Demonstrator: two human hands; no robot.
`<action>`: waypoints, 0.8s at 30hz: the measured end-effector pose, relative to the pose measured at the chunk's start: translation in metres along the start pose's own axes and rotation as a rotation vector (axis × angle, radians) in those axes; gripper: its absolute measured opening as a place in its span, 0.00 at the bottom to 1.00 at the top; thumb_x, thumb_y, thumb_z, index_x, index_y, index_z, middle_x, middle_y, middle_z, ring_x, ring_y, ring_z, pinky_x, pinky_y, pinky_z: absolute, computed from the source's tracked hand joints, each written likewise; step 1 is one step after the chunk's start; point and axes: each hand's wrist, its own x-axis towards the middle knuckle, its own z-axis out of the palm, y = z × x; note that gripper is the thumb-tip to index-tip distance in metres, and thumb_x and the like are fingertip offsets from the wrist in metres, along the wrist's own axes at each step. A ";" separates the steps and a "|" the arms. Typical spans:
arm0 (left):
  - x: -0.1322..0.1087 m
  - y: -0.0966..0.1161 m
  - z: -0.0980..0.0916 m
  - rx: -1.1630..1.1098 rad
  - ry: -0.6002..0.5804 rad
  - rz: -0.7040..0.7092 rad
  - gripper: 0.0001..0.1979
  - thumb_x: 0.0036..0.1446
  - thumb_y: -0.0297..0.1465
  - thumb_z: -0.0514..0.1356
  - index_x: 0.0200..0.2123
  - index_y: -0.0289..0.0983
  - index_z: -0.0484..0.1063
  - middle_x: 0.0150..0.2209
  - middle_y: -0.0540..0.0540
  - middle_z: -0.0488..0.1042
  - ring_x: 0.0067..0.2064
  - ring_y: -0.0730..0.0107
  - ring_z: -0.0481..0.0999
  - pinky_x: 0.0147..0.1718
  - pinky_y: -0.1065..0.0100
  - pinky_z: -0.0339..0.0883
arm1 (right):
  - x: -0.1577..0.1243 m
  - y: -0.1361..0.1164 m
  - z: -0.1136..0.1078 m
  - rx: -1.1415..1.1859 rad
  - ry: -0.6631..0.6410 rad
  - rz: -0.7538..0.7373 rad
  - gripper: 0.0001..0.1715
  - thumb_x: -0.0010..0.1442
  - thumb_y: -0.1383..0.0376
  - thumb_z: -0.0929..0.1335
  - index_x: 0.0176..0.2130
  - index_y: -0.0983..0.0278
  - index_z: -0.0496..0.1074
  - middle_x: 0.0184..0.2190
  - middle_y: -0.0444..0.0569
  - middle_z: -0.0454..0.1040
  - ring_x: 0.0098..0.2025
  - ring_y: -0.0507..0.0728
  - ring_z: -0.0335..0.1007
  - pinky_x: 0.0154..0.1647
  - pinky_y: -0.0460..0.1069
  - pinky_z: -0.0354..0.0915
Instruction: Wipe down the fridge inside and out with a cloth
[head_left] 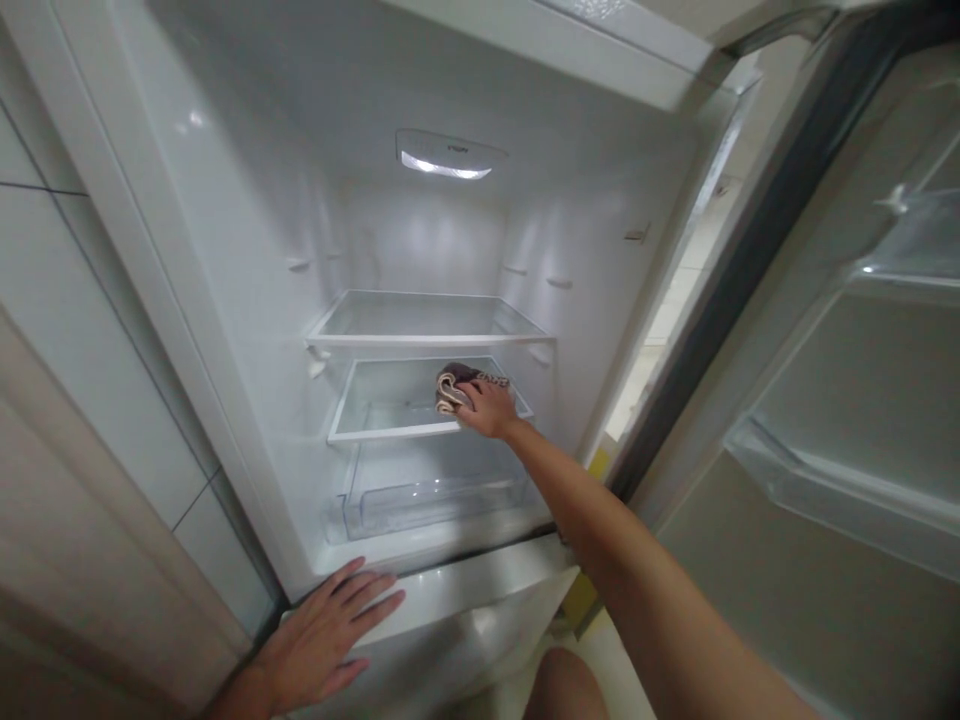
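Note:
Inside the open fridge, my right hand [487,405] is closed over a folded brown and beige cloth [451,388]. The cloth touches the lower glass shelf [390,395] near its right side, and my palm hides part of it. Above it sits another glass shelf [420,318] with a white front edge. My left hand [334,625] lies with its fingers spread on the top edge of the lower front panel [457,590], holding nothing.
A clear plastic drawer [435,505] stands at the bottom of the compartment. The fridge door [840,430], with door shelves, swings out on the right. A lit lamp [446,165] is overhead. A tiled wall [97,330] runs along the left. My knee [566,685] shows below.

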 end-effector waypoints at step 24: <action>0.086 -0.067 -0.248 0.499 1.081 -0.727 0.47 0.67 0.29 0.62 0.80 0.34 0.38 0.80 0.27 0.41 0.79 0.33 0.48 0.72 0.34 0.58 | 0.029 0.009 0.003 -0.044 0.053 0.200 0.35 0.72 0.45 0.63 0.71 0.53 0.67 0.69 0.57 0.69 0.69 0.69 0.64 0.70 0.62 0.55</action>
